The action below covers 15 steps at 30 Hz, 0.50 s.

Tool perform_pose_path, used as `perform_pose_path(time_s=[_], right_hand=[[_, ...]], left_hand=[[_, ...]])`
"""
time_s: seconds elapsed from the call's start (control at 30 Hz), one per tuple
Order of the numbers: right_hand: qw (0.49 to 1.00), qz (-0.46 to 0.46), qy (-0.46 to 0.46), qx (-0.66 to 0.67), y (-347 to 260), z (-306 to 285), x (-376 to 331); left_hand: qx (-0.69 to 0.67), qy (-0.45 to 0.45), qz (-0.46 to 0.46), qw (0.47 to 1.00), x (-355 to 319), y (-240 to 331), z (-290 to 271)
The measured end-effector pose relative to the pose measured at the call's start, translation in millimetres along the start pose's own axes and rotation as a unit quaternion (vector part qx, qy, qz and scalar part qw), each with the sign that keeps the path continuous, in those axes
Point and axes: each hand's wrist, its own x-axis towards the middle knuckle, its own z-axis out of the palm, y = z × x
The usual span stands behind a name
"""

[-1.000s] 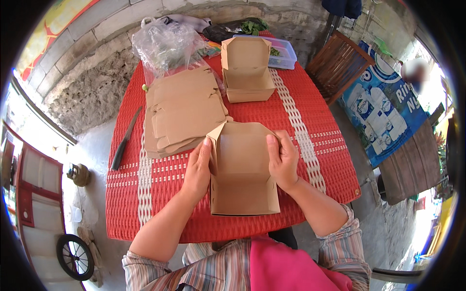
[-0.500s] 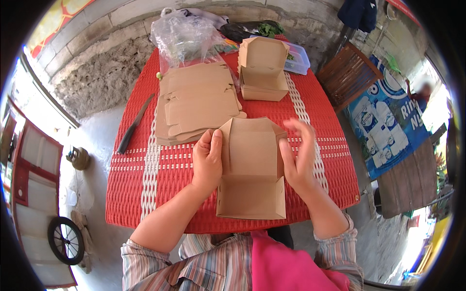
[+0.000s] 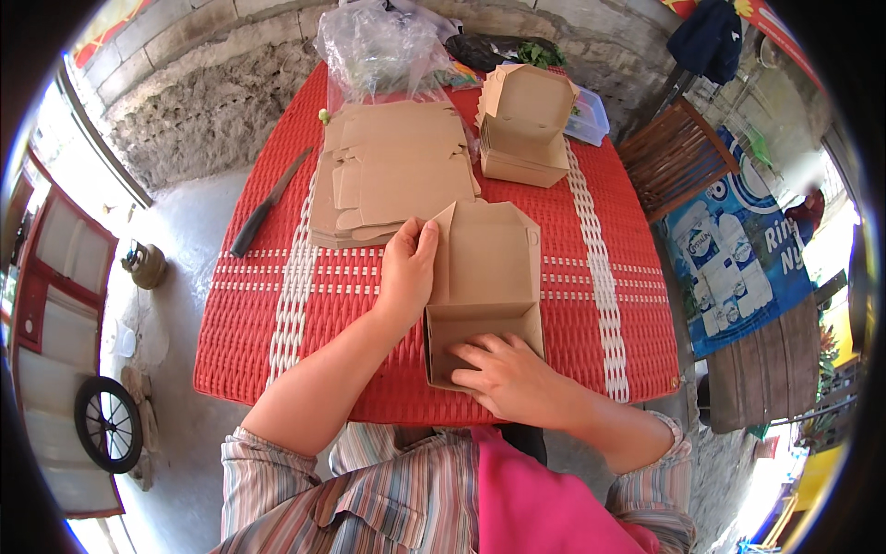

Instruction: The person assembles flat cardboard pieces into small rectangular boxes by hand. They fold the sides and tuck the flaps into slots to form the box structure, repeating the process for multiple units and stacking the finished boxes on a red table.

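A brown cardboard food box (image 3: 489, 254) stands at the near edge of the table with its lid raised. My left hand (image 3: 408, 263) pinches the lid's left side, thumb in front. Over the box's front wall reaches my right hand (image 3: 503, 374), its fingers spread inside the base and its thumb out of sight. Beyond the box, to the left, lies a stack of flat cardboard blanks (image 3: 397, 166). Folded boxes, nested with the top lid up, form a pile (image 3: 526, 129) at the far right.
A dark-handled knife (image 3: 268, 208) lies on the red woven table (image 3: 360, 314), left of the blanks. At the far end are a clear plastic bag (image 3: 383, 55), a black bag with green leaves (image 3: 517, 54) and a clear plastic container (image 3: 589, 115). A wooden chair (image 3: 674, 157) stands at the right.
My right hand has left the lid's right side and come down into the box's base. My left hand still holds the lid. The view has shifted slightly.
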Motion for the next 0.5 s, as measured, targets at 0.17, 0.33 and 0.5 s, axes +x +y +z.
perform_pose_path(time_s=[0.17,0.33,0.5], right_hand=[[1.0,-0.007,0.001,-0.006,3,4,-1],[0.998,0.007,-0.011,-0.054,-4,4,-4],[0.999,0.01,-0.002,-0.051,-8,1,-5]], left_hand=[[0.029,-0.035,-0.134,0.99,10,-15,-10],[0.151,-0.052,-0.147,0.976,8,-14,-9],[0.13,-0.054,-0.075,0.987,12,-17,-16]])
